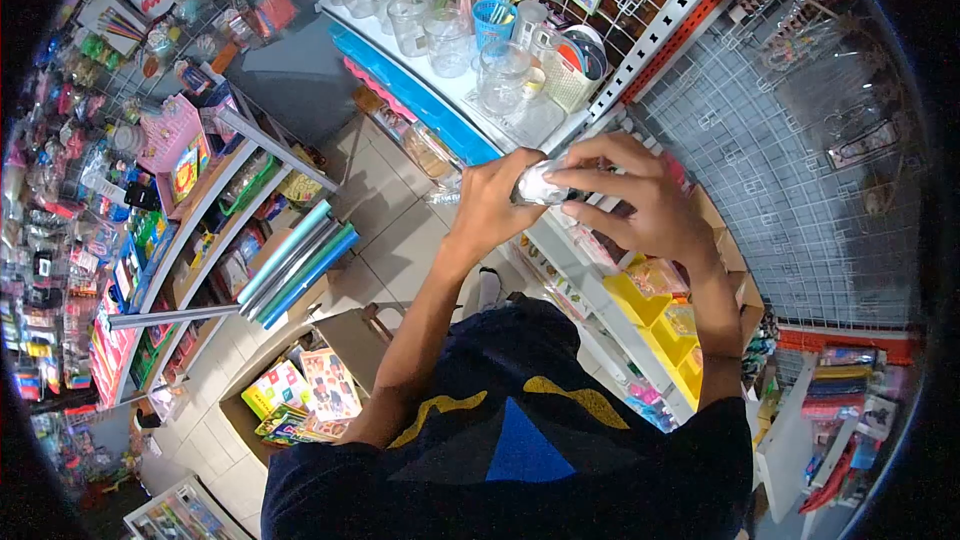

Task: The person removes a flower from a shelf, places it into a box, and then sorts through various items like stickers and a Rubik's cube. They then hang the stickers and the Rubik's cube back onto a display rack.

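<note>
My left hand (490, 205) is wrapped round a small white, crumpled bundle (538, 183) that looks like cloth or tissue. From the other side my right hand (640, 195) reaches in, its fingers curved and the fingertips on the same bundle. Part of the bundle is hidden by my left fingers. Both hands are held up in front of a white shelf, near its corner. On that shelf, just beyond my hands, stand clear plastic containers (503, 80), a blue basket (494, 22) and a cream basket (570, 82).
Yellow bins (655, 320) sit on the lower shelf to the right. Blue and silver rolls (298, 265) stick out from the left rack. A cardboard box (240, 408) of colourful books stands on the tiled floor (385, 225). A wire grid wall (740, 190) rises at right.
</note>
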Available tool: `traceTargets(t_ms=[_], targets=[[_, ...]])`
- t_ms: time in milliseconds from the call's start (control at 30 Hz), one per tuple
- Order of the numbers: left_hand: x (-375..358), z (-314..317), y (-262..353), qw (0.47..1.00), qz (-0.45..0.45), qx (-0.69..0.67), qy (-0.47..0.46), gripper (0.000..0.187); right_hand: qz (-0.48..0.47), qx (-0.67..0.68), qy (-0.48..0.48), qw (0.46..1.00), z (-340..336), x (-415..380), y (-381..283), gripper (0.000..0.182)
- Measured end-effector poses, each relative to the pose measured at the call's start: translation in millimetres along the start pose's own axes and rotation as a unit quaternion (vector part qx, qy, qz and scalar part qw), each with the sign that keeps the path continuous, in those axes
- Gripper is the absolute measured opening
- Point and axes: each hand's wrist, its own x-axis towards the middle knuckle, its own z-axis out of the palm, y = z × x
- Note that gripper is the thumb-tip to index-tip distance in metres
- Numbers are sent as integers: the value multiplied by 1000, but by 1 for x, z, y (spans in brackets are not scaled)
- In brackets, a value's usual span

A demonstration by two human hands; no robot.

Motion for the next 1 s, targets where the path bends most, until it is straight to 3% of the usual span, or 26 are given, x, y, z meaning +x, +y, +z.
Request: traceTargets(t_ms=[133,333,433,633,700,833,933,1000], targets=[[-2,1,-1,1000,1,-4,-4,37,-7,-52,-33,998,2,0,-7,35],[-4,0,-1,1000,-9,-5,5,39,49,-4,-89,995,12,-3,-2,37],[-6,-1,-2,1000,-7,0,7,39,15,-37,-62,997,17,-1,-1,36],[-7,1,-8,1000,-18,-14,0,36,55,-29,-108,992,30,-3,4,36],[-6,2,-6,998,-42,-40,-4,32,40,-1,-68,997,26,0,3,36],[1,-4,-17,983,-107,-126,82,25,121,153,67,979,19,2,1,35],[9,-21,-21,898,-170,-383,132,27,207,201,56,956,41,-14,26,36],[16,-27,-20,868,-186,-436,147,35,215,257,29,942,72,-24,35,37]])
